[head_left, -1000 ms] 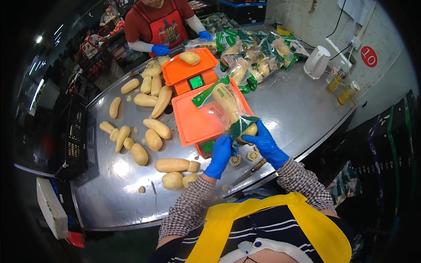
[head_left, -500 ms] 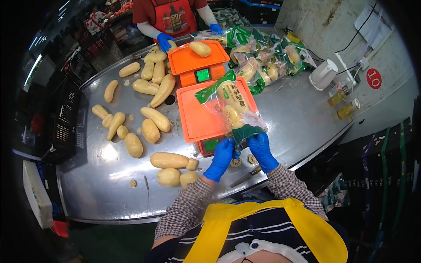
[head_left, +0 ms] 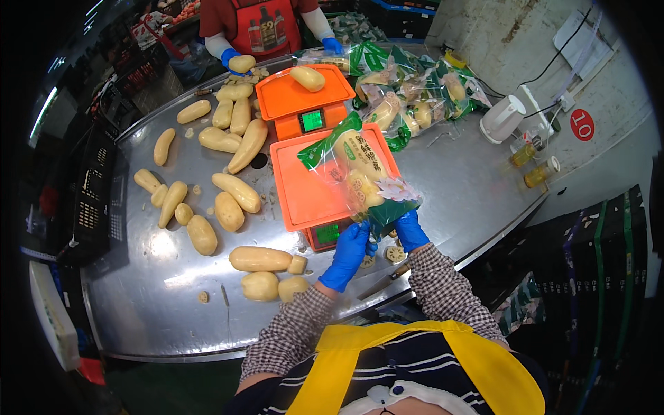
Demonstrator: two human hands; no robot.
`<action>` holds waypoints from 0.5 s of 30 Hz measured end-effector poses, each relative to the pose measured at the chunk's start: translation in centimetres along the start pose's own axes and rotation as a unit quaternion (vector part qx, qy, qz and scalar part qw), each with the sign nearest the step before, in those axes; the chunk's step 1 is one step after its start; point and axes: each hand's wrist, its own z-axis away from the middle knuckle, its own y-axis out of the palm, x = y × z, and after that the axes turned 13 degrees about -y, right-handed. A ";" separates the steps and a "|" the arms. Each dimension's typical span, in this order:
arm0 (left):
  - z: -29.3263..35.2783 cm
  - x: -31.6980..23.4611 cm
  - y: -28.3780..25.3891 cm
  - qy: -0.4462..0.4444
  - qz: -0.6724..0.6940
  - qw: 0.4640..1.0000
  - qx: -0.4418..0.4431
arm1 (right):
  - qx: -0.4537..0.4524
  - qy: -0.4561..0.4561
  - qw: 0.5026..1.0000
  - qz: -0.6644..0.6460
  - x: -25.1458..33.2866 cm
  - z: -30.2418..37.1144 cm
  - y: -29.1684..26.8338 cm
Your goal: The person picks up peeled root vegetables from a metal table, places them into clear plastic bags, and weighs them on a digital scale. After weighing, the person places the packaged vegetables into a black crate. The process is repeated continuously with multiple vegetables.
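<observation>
A clear and green plastic bag of lotus root pieces (head_left: 364, 166) is held by its near end, tilted over the near orange scale (head_left: 299, 190). My left hand (head_left: 351, 254), blue-gloved, pinches the bag's near left corner. Opposite it, my right hand (head_left: 411, 232), also gloved in blue, grips the near right corner with its fingertips partly behind the plastic. Just below the hands lie cut lotus root slices (head_left: 395, 254) and a wooden-handled knife (head_left: 391, 278). Left of my left forearm are a long peeled lotus root (head_left: 259, 259) and shorter pieces.
Many peeled lotus roots (head_left: 235, 192) lie across the steel table (head_left: 159, 304). A second orange scale (head_left: 304, 90) bears one root, with filled bags (head_left: 415, 97) beside it. A co-worker's gloved hand (head_left: 232, 59) is beyond. A white kettle (head_left: 503, 119) stands right; a black crate (head_left: 90, 200) left.
My view has shifted slightly, moving the table scene left. Both hands keep hold of the bag. The co-worker's hand has drawn back from the far scale with a lotus root.
</observation>
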 end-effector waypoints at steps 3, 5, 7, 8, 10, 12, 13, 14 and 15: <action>0.1 0.1 -0.1 0.002 -0.024 1.000 -0.012 | -0.034 0.035 0.991 0.123 0.4 0.0 -0.5; -0.1 0.3 -0.3 0.012 -0.012 1.000 -0.006 | -0.054 0.058 0.996 -0.033 1.2 -0.6 -0.2; 0.0 0.3 -0.2 0.009 -0.009 1.000 -0.004 | -0.092 0.054 0.946 -0.307 1.0 -0.6 -0.3; 0.1 0.1 -0.1 0.009 -0.007 1.000 -0.004 | -0.076 0.019 0.961 -0.266 0.7 -0.8 -0.1; 0.1 0.1 0.0 0.008 -0.007 1.000 -0.004 | -0.059 -0.017 0.973 -0.222 1.0 -0.7 -0.2; 0.2 0.1 -0.6 0.009 -0.005 1.000 -0.015 | 0.152 0.163 0.780 0.585 5.6 -2.9 2.7; 0.1 0.1 -0.5 0.006 -0.001 1.000 -0.010 | 0.151 0.163 0.780 0.585 3.2 -1.7 1.4; -0.1 0.2 0.4 0.001 -0.001 1.000 0.008 | 0.044 0.087 0.920 0.379 0.0 0.5 -1.7; -0.2 0.3 0.3 0.000 -0.001 1.000 0.007 | -0.012 0.046 0.965 0.258 -1.1 1.1 -2.5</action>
